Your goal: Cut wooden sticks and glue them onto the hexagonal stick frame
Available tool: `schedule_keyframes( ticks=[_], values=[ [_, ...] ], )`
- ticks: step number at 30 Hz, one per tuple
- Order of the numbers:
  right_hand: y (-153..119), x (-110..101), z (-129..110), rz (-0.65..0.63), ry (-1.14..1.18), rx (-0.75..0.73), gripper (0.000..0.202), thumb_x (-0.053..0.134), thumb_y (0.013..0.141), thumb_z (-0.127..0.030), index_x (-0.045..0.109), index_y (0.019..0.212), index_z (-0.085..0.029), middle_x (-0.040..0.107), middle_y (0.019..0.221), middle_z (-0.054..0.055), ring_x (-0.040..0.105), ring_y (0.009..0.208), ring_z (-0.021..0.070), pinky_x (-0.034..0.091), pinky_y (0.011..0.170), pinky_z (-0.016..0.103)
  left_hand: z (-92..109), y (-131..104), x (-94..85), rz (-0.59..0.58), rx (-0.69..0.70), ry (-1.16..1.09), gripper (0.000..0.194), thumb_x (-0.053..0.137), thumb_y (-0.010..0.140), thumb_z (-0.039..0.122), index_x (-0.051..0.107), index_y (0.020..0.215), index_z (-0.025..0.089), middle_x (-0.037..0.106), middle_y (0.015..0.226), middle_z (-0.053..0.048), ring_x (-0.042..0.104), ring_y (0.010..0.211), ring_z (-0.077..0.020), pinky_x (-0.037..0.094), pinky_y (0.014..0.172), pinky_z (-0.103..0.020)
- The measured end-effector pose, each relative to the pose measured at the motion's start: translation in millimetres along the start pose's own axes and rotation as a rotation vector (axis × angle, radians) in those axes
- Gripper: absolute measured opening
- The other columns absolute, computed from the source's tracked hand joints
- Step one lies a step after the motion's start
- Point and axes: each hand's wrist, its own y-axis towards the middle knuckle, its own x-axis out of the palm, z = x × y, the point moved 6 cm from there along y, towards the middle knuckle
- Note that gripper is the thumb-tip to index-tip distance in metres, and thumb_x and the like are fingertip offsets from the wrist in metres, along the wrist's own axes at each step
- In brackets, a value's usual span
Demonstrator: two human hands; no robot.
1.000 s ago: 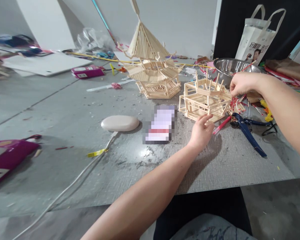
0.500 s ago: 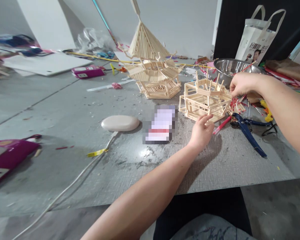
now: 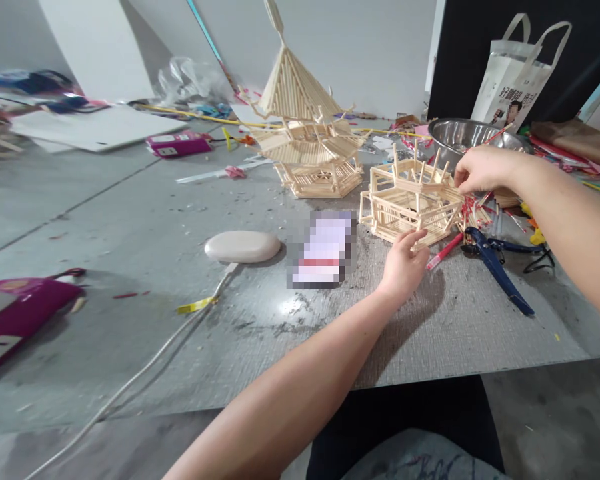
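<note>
A low six-sided frame of pale wooden sticks (image 3: 410,200) stands on the grey table, with short sticks rising from its upper ring. My left hand (image 3: 404,267) is at the frame's near edge, its thumb and fingers closed on or against a lower stick; the exact contact is hard to see. At the frame's right side, my right hand (image 3: 480,170) has its fingertips pinched together by the upper ring, and what they hold is too small to make out. Behind and to the left stands a taller stick pagoda (image 3: 310,133) with a pointed roof.
Right of the frame lie a red pen (image 3: 446,252), blue cutters (image 3: 500,270) and a yellow tool (image 3: 536,235). A steel bowl (image 3: 445,137) sits behind. Left are a blurred phone (image 3: 323,250), a white oval device (image 3: 243,247) with a cable, and a magenta box (image 3: 23,320).
My right hand has moved slightly left, closer to the frame's upper ring. My left hand keeps its place at the near edge.
</note>
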Motion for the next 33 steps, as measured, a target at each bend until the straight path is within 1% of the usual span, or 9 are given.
schedule_keyframes(
  ticks=[4, 8, 13, 18, 24, 33],
  values=[
    [0, -3, -3, 0.067, 0.04, -0.009, 0.013, 0.065, 0.066, -0.015, 0.073, 0.075, -0.02, 0.067, 0.069, 0.003, 0.059, 0.066, 0.0172, 0.041, 0.061, 0.03, 0, 0, -0.7, 0.0, 0.013, -0.017, 0.029, 0.059, 0.07, 0.015, 0.067, 0.097, 0.019, 0.053, 0.121, -0.008, 0.057, 0.072, -0.01, 0.045, 0.06, -0.02],
    [-4, -2, -8, 0.034, 0.023, -0.031, 0.02, 0.06, 0.069, -0.018, 0.073, 0.083, -0.019, 0.069, 0.076, 0.003, 0.062, 0.074, 0.0177, 0.044, 0.068, 0.029, 1, 0, 0.3, -0.019, 0.013, 0.055, 0.032, 0.056, 0.072, 0.016, 0.064, 0.103, 0.017, 0.051, 0.124, -0.009, 0.058, 0.08, -0.0122, 0.047, 0.065, -0.023],
    [-11, -2, -10, 0.007, -0.006, -0.044, 0.026, 0.057, 0.069, -0.015, 0.072, 0.09, -0.02, 0.07, 0.084, 0.001, 0.063, 0.08, 0.0169, 0.045, 0.072, 0.027, 4, -2, 1.9, -0.029, 0.012, 0.107, 0.035, 0.053, 0.075, 0.017, 0.062, 0.108, 0.017, 0.051, 0.124, -0.01, 0.058, 0.076, -0.0107, 0.047, 0.066, -0.023],
    [-11, -1, -9, 0.032, -0.027, -0.069, 0.028, 0.057, 0.07, -0.015, 0.071, 0.092, -0.02, 0.071, 0.088, 0.001, 0.063, 0.084, 0.0174, 0.045, 0.075, 0.027, 4, -2, 1.6, -0.028, 0.018, 0.13, 0.035, 0.052, 0.075, 0.017, 0.062, 0.108, 0.015, 0.05, 0.123, -0.01, 0.058, 0.078, -0.0112, 0.048, 0.066, -0.023],
    [-11, 2, -9, 0.05, -0.04, -0.082, 0.03, 0.056, 0.07, -0.014, 0.071, 0.094, -0.021, 0.071, 0.089, 0.002, 0.064, 0.086, 0.0187, 0.046, 0.076, 0.028, 1, 0, 0.9, -0.02, 0.037, 0.143, 0.033, 0.053, 0.077, 0.019, 0.063, 0.108, 0.018, 0.052, 0.122, -0.01, 0.059, 0.079, -0.0115, 0.049, 0.068, -0.024],
    [-11, 3, -9, 0.071, -0.024, -0.096, 0.027, 0.056, 0.071, -0.013, 0.072, 0.092, -0.02, 0.071, 0.088, 0.001, 0.064, 0.085, 0.0169, 0.047, 0.079, 0.027, 1, 0, 0.3, -0.02, 0.031, 0.152, 0.033, 0.053, 0.077, 0.02, 0.063, 0.109, 0.018, 0.053, 0.121, -0.009, 0.059, 0.081, -0.0129, 0.049, 0.068, -0.024]
  ],
)
